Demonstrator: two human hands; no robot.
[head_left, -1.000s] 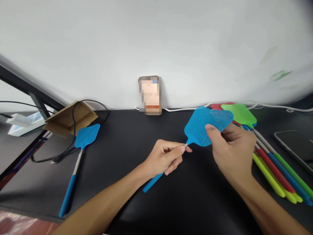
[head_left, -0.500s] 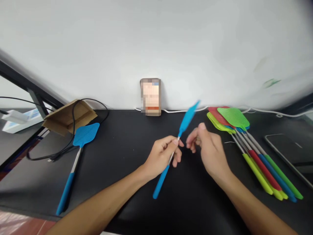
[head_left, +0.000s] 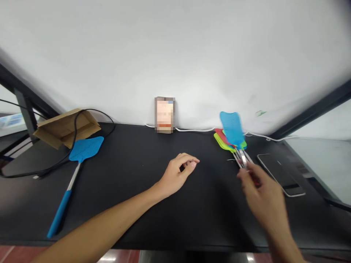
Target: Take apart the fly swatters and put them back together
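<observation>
My right hand [head_left: 264,193] is closed around the shaft of a blue fly swatter [head_left: 232,128], whose mesh head points up and away, slightly blurred. The hand is over a fanned pile of fly swatters [head_left: 223,142] in yellow-green, red and other colours, hiding most of their handles. Near the middle of the black table, my left hand [head_left: 177,173] holds nothing; its fingers are loosely bent, with a gap inside the thumb and forefinger. Another blue fly swatter [head_left: 86,149] lies alone at the left, head toward the wall.
Behind the left swatter sits an open cardboard box [head_left: 68,128] with a black cable [head_left: 75,135] across it. A blurred-out upright object [head_left: 165,116] leans on the wall. To the right lies a phone [head_left: 281,175]. A white cord [head_left: 196,130] runs along the wall.
The blue swatter has passed from my left hand to my right, which has moved right to the pile. My left hand has let go and stays near the middle. The view has shifted somewhat.
</observation>
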